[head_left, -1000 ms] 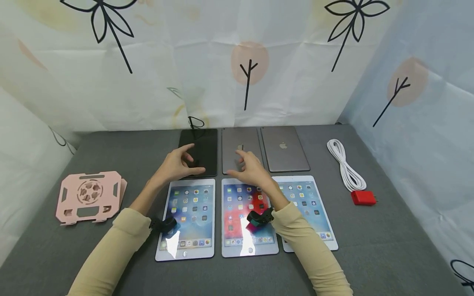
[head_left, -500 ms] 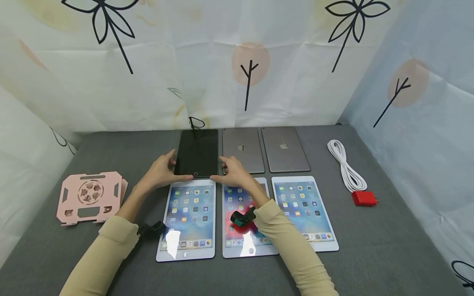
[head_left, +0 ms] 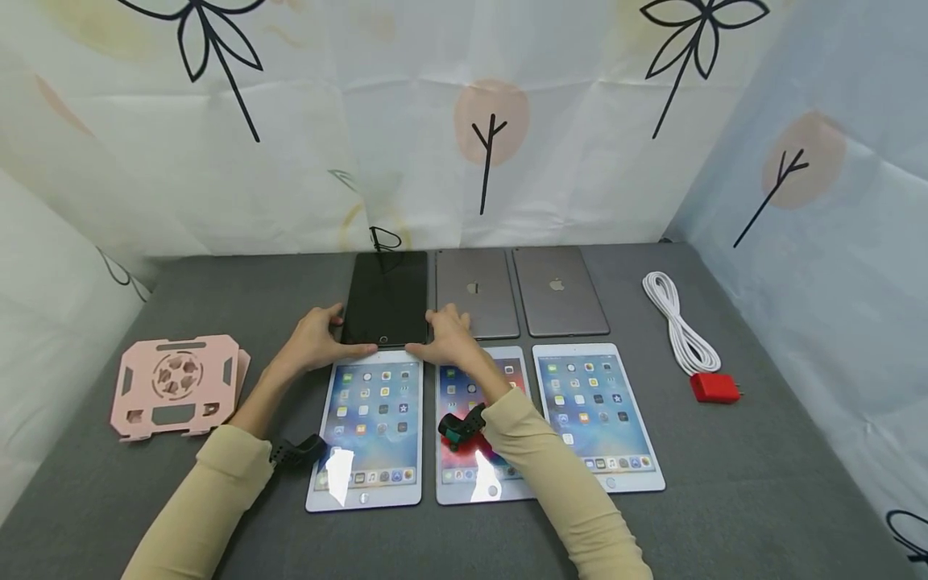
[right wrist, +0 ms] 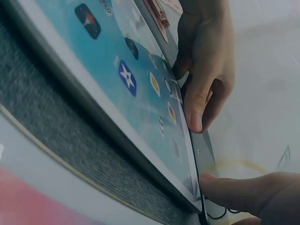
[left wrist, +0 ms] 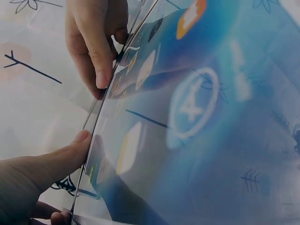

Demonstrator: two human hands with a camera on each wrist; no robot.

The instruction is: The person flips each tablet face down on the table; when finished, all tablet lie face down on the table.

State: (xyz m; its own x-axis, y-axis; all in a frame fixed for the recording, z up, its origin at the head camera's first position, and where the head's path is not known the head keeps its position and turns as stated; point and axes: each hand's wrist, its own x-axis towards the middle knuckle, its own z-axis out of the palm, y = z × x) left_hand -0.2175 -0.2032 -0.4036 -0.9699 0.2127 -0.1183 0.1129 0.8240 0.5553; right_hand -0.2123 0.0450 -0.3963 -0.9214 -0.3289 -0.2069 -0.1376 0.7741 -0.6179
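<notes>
A tablet with a dark screen (head_left: 386, 294) lies face up at the back left of the tablet group. My left hand (head_left: 312, 342) grips its near left corner, thumb along the near edge and fingers at the left side. The right hand (head_left: 451, 340) grips the near right corner in the same way, its fingers over the gap beside a grey tablet (head_left: 473, 278). Just in front lies a white tablet (head_left: 366, 439) with a lit screen, its far edge close under both thumbs. Both wrist views show the left hand (right wrist: 206, 65) and right hand (left wrist: 96, 44) facing each other along that edge.
Another grey tablet (head_left: 561, 298) lies face down at the back. Two more lit white tablets (head_left: 493, 487) (head_left: 611, 483) lie in the front row. Pink perforated plates (head_left: 174, 383) are at the left. A coiled white cable (head_left: 677, 322) and red charger (head_left: 715, 387) lie right.
Both hands have come down to the dark tablet's near corners, the right one moving left from above the middle grey tablet. Over the last half second they barely shift.
</notes>
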